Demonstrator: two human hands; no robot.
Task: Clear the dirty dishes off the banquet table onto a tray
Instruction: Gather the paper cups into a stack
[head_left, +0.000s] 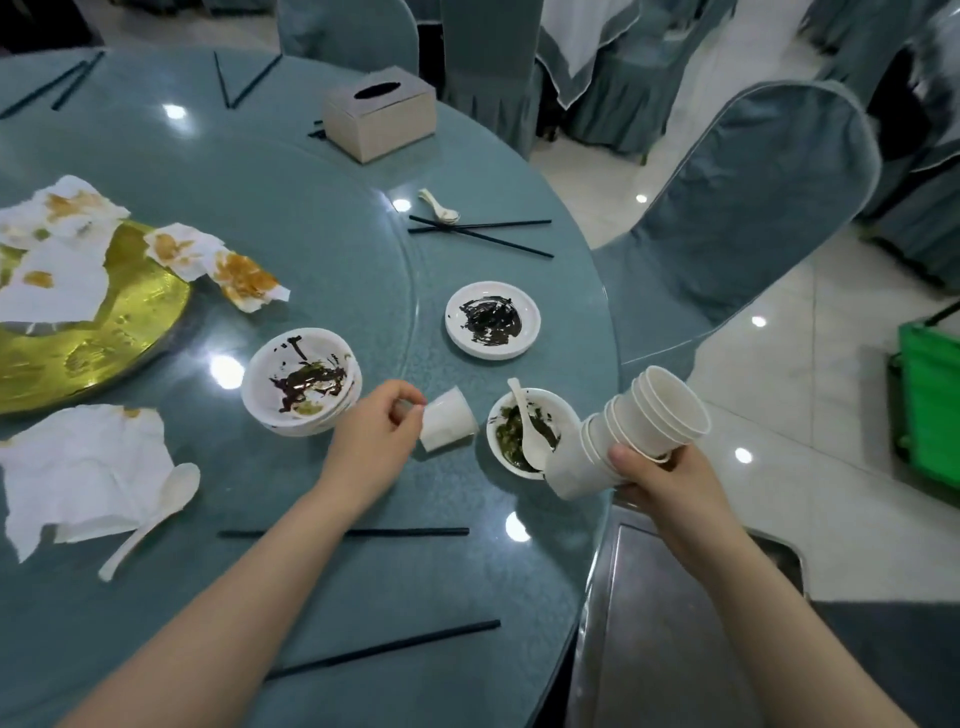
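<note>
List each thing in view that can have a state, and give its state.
left hand: pinches the single paper cup
single paper cup: on its side on the table
right hand: grips the cup stack
cup stack: nested, tilted, held off the table
stacked bowls: dirty, dark smears
small bowl: dirty, spoon inside
saucer: dirty, dark sauce
tissue box: no tissue showing
</note>
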